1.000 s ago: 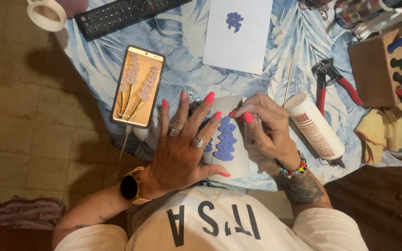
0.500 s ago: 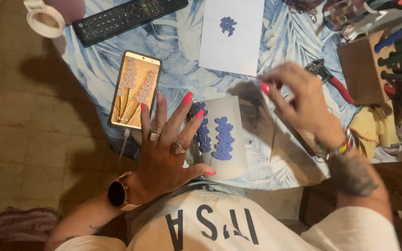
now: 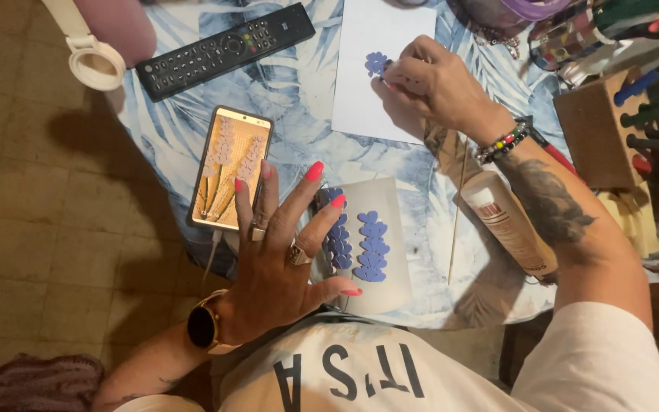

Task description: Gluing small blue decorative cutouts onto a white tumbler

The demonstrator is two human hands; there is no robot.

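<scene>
My left hand (image 3: 280, 255) lies flat with fingers spread on the left part of a small grey-white card (image 3: 390, 259) that carries two columns of purple flower-shaped pieces (image 3: 371, 246). My right hand (image 3: 429, 80) is stretched out to the far white paper sheet (image 3: 375, 84), its fingertips pinched at a purple flower piece (image 3: 376, 62) lying on that sheet. A watch sits on my left wrist and a beaded bracelet on my right.
A phone (image 3: 230, 168) with a lit screen lies left of the card, a black remote (image 3: 226, 49) beyond it. A glue bottle (image 3: 509, 221) and a thin wooden stick (image 3: 458, 217) lie right of the card. Red-handled pliers, a brown box (image 3: 593, 137) and markers crowd the right side.
My right hand has left the card, risen and reached far forward to the white sheet, where it now pinches the purple piece. My left hand has stayed on the card.
</scene>
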